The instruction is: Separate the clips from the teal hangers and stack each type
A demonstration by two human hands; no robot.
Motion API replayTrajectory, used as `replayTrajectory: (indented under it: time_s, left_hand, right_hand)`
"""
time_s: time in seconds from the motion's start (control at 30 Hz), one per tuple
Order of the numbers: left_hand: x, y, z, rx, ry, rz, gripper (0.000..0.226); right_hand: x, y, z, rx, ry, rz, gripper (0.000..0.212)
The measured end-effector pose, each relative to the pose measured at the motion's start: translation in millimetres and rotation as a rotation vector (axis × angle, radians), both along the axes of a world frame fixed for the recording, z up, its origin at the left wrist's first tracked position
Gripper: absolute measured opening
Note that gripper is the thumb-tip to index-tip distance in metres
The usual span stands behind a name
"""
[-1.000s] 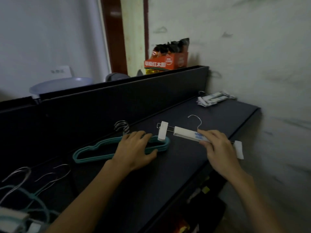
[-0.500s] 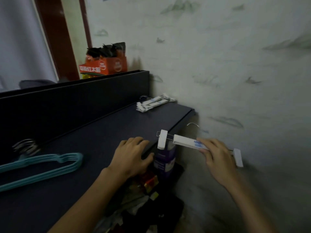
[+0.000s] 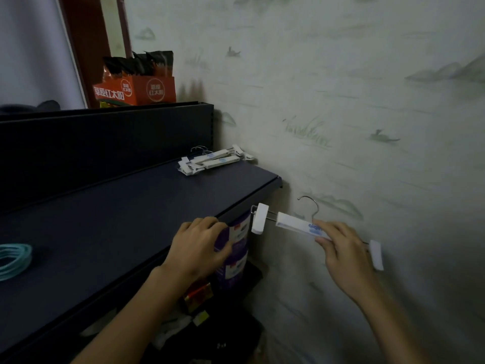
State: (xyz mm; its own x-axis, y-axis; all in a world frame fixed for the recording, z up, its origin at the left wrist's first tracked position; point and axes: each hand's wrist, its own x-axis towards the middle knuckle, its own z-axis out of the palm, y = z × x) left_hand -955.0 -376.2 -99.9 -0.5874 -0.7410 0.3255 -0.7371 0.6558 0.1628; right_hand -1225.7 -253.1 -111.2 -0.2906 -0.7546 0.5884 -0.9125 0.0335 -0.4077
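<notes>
My right hand (image 3: 343,254) grips a white clip hanger (image 3: 296,224) by its bar, held in the air past the right end of the dark shelf (image 3: 110,222), close to the wall. Its metal hook points up and a white clip sits at each end. My left hand (image 3: 199,245) hovers empty at the shelf's front edge, fingers loosely bent, just left of the hanger's near clip. A pile of white clip hangers (image 3: 215,162) lies at the shelf's far right corner. The ends of the teal hangers (image 3: 14,258) show at the left edge.
An orange carton (image 3: 136,91) with dark packets stands on the ledge behind the shelf's back panel. Below the shelf edge are a purple package (image 3: 236,248) and assorted clutter. The patterned wall (image 3: 367,127) runs close along the right.
The view has swung right, so the teal hangers slid to the left edge. My left hand came off the teal hangers. My right hand carried the clip hanger past the shelf's right end.
</notes>
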Motion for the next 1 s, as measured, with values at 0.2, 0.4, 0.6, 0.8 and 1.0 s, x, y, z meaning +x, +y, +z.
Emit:
replayTrajectory:
  time_s: [0.2, 0.4, 0.6, 0.8, 1.0]
  left_hand:
    - [-25, -46, -4, -0.023, 0.046, 0.054, 0.053]
    - [-53, -120, 15, -0.019, 0.078, 0.103, 0.047]
    - [-52, -179, 25, -0.041, 0.095, 0.181, 0.046]
    - [-15, -208, 27, -0.076, 0.075, 0.356, 0.040]
    - [8, -223, 19, -0.033, 0.064, 0.526, 0.038]
  right_hand:
    - [-19, -54, -19, 0.012, -0.012, 0.060, 0.033]
    - [-60, -123, 5, -0.003, 0.050, 0.068, 0.033]
    - [-75, -208, 17, -0.024, 0.087, 0.147, 0.035]
    - [-43, -297, 15, 0.011, 0.109, 0.338, 0.035]
    - [-21, -373, 27, 0.016, 0.103, 0.501, 0.037]
